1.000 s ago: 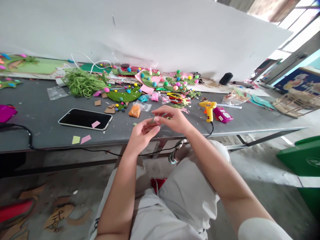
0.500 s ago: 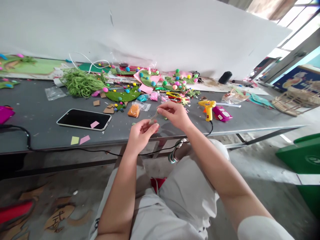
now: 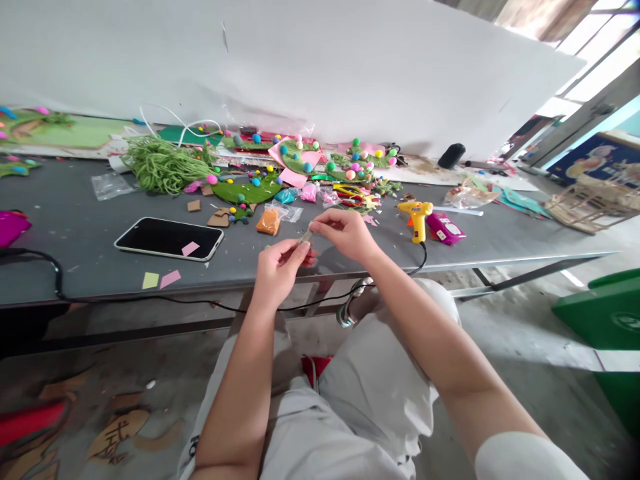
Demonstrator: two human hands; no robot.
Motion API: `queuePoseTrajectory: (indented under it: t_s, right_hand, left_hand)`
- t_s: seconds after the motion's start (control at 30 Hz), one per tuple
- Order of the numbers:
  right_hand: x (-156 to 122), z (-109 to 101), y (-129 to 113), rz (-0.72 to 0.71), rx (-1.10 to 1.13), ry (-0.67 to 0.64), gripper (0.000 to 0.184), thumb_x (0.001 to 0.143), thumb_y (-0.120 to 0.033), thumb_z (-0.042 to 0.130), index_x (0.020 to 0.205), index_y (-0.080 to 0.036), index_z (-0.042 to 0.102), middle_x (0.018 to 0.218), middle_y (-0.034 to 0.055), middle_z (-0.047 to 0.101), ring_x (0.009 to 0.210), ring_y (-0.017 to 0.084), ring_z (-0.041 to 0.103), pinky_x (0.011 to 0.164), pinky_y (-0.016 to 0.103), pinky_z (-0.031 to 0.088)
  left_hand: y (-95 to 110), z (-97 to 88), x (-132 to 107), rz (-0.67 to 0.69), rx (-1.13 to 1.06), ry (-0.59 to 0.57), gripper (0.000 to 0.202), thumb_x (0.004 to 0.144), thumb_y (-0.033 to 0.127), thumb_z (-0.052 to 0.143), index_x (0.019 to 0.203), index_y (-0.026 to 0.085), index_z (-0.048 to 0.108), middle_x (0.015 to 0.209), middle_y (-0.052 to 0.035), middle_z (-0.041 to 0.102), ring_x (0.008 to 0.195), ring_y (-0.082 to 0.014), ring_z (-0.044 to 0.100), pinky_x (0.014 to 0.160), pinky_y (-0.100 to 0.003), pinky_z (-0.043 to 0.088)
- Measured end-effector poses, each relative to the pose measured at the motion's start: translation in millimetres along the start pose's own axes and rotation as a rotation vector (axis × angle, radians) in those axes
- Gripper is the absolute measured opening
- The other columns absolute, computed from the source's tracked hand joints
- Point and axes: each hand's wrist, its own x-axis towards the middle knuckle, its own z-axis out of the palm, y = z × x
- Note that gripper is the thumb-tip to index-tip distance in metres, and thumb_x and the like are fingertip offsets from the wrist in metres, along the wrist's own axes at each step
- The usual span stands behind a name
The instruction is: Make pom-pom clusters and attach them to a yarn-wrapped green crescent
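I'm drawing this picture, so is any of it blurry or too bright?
In the head view, the window at upper right glares nearly white; in the head view, the red shape at lower left looks smeared, and the small pale piece in the hands lacks clear detail.

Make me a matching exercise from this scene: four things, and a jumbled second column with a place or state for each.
Things
1. small grey-green strip
2. yellow plastic glue gun
3. rectangular black-screened phone
4. tangled green stringy bundle

Places or states
A. beside a shiny magenta packet
B. heaped just beyond the phone
C. pinched between the left hand and right hand
D. lying under a pink paper scrap

Pairs: 1-C, 2-A, 3-D, 4-B
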Motion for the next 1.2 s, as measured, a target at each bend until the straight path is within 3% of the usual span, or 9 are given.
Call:
queuePoseTrajectory:
  t_s: [0.1,0.2,0.4,0.53,0.8,0.97,1.07,1.2]
  right_hand:
    - [-1,-4,0,0.032,0.026,-0.001,0.033,0.082,-0.044,0.081,0.101,-0.017,0.079,0.101,0.0067,0.079,0.086,0.017,0.07,0.079,0.031,0.056]
    - [-5,-1,-2,0.008,-0.004,-0.112,0.038,0.082,-0.039,0.081,0.113,-0.018,0.078,0.11,0.0075,0.077,0.093,0.017,0.07,0.082,0.031,0.057]
    - [-9,0,-7,-0.033,-0.029,-0.246,0.017,0.087,-0.032,0.076,0.098,-0.019,0.082,0.095,0.0042,0.076,0.083,0.015,0.069,0.078,0.029,0.055]
    - [-7,-7,-8,-0.039,0.12,-0.362,0.023,0.084,-0.037,0.082,0.096,-0.017,0.083,0.091,0.0046,0.076,0.082,0.015,0.068,0.075,0.029,0.055]
    - [-4,-9,-9,0.06,0.364,-0.448,0.031,0.081,-0.041,0.087,0.095,-0.014,0.081,0.091,0.0051,0.076,0.08,0.013,0.066,0.076,0.028,0.056]
    - [-3,-14,-7,0.117,0.477,-0.554,0.039,0.077,-0.035,0.091,0.109,-0.014,0.079,0.101,0.0065,0.077,0.086,0.015,0.07,0.082,0.03,0.06]
    - [-3,-16,-4,0.111,0.485,-0.555,0.046,0.079,-0.032,0.09,0.121,-0.016,0.077,0.11,0.0078,0.077,0.094,0.017,0.071,0.088,0.033,0.061]
    - [-4,-15,-2,0.066,0.452,-0.554,0.051,0.082,-0.032,0.087,0.129,-0.018,0.074,0.111,0.0073,0.077,0.087,0.015,0.071,0.083,0.031,0.062]
  left_hand:
    - [1,0.5,0,-0.028,-0.053,-0.015,0.044,0.079,0.051,0.085,0.106,0.016,0.078,0.097,-0.0093,0.081,0.087,-0.0233,0.077,0.086,-0.036,0.062]
    - [2,1.3,0,-0.044,-0.09,-0.032,0.05,0.074,0.053,0.089,0.105,0.015,0.077,0.101,-0.0106,0.081,0.093,-0.0253,0.077,0.089,-0.038,0.062]
    - [-2,-4.8,1,-0.079,-0.089,-0.086,0.041,0.08,0.055,0.083,0.093,0.016,0.08,0.085,-0.0087,0.081,0.075,-0.023,0.077,0.076,-0.035,0.064]
    - [0,-10.4,-1,-0.129,-0.175,-0.191,0.038,0.08,0.05,0.086,0.095,0.016,0.082,0.088,-0.0109,0.082,0.076,-0.0227,0.078,0.075,-0.034,0.066]
    - [7,-11.2,-4,-0.094,-0.183,-0.234,0.034,0.087,0.049,0.08,0.091,0.016,0.081,0.092,-0.0129,0.082,0.078,-0.0238,0.079,0.076,-0.036,0.067]
    - [9,-12.1,-5,-0.093,-0.265,-0.231,0.032,0.09,0.047,0.078,0.089,0.015,0.079,0.093,-0.0123,0.082,0.077,-0.0222,0.078,0.076,-0.035,0.066]
    - [11,-12.1,-4,-0.121,-0.302,-0.227,0.033,0.09,0.047,0.078,0.089,0.014,0.079,0.089,-0.0119,0.081,0.075,-0.0205,0.078,0.074,-0.031,0.065]
    - [12,-10.8,-4,-0.154,-0.367,-0.242,0.041,0.091,0.053,0.075,0.09,0.012,0.08,0.084,-0.0126,0.08,0.073,-0.0194,0.077,0.071,-0.028,0.064]
